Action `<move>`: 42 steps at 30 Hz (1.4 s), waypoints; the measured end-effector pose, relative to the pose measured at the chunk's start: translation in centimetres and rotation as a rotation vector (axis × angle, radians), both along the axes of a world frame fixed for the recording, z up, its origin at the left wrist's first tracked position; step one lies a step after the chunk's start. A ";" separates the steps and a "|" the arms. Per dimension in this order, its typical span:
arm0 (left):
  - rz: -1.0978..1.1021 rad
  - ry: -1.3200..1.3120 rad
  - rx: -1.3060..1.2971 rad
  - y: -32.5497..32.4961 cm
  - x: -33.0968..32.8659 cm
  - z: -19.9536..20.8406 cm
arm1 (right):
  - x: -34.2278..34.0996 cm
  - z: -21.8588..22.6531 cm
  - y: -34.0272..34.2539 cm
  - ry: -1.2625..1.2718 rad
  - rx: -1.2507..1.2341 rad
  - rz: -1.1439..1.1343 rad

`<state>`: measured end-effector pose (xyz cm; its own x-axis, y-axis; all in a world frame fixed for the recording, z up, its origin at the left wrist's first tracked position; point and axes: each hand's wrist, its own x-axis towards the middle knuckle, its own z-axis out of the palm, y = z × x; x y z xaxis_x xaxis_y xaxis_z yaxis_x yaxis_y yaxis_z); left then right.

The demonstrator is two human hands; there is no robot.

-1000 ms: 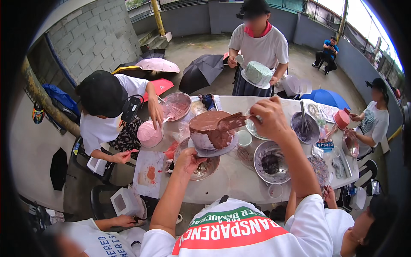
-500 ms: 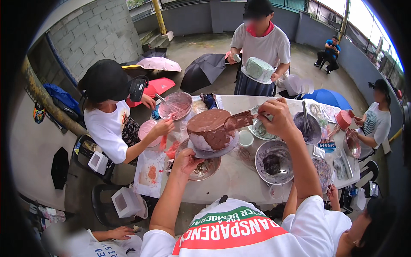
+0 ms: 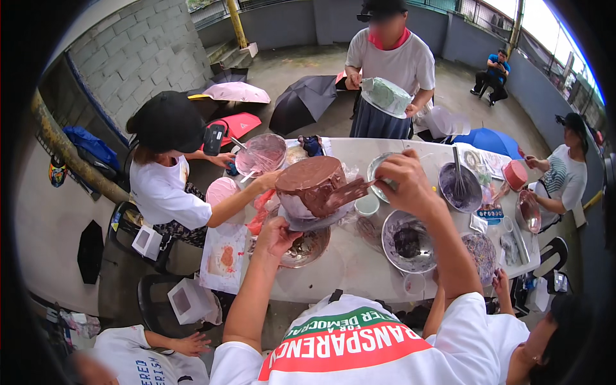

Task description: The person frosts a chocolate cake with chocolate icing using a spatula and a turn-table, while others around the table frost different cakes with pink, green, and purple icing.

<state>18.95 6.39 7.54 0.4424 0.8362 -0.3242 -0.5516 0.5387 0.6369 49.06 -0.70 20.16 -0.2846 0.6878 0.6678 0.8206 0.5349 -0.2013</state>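
the right hand point(image 3: 403, 178) pinches the handle end of a flat spatula point(image 3: 346, 195) between thumb and fingers. its broad blade is coated in thick brown frosting and lies against the right side of a round cake point(image 3: 310, 178). the left hand point(image 3: 280, 237) is closed on the near left rim of a shiny greyish base point(image 3: 314, 224), with part of its grip hidden underneath. cake and base are held up in the air over the left half of the tabletop point(image 3: 346, 276), a smooth white surface with smudges.

the cake is a short drum. its top is brown and mostly flat with faint ridges; brown also covers much of the side, while a pale patch shows low on the front left.

below the base sits a shiny metal bowl point(image 3: 308, 250), smeared brown inside. right of it, toward the near edge, is a wide metal bowl point(image 3: 409, 239) streaked greyish purple, with a dark pool at its bottom. between the cake and that bowl stands a small pale cup point(image 3: 367, 205), a wire whisk point(image 3: 369, 230) lying just beside.

by the left end of the tabletop lies a white sheet point(image 3: 224, 258) with a reddish-brown smear, and near the far left corner a bowl point(image 3: 262, 155) coated in pink cream. toward the right end, a bowl point(image 3: 460, 185) holds a balloon whisk upright. past the far edge, a co-worker point(image 3: 391, 58) holds a rough-surfaced pale green cake point(image 3: 387, 95), tilted.
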 end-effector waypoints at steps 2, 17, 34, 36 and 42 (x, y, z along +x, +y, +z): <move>0.058 0.008 -0.051 0.0 0.5 0.3 | -0.7 -0.9 0.1 -0.016 -0.018 0.007; -0.129 -0.076 0.020 0.6 -0.4 0.0 | 2.0 -2.2 0.6 0.031 -0.075 0.050; -0.079 -0.065 0.042 0.6 -0.1 0.1 | 4.2 -2.4 0.4 0.226 -0.152 -0.053; -0.066 -0.061 0.087 0.3 -0.1 0.3 | 3.8 -1.6 0.2 0.222 -0.145 -0.057; 0.028 0.011 0.017 0.0 0.4 0.6 | 0.7 -0.8 0.7 0.152 -0.059 -0.005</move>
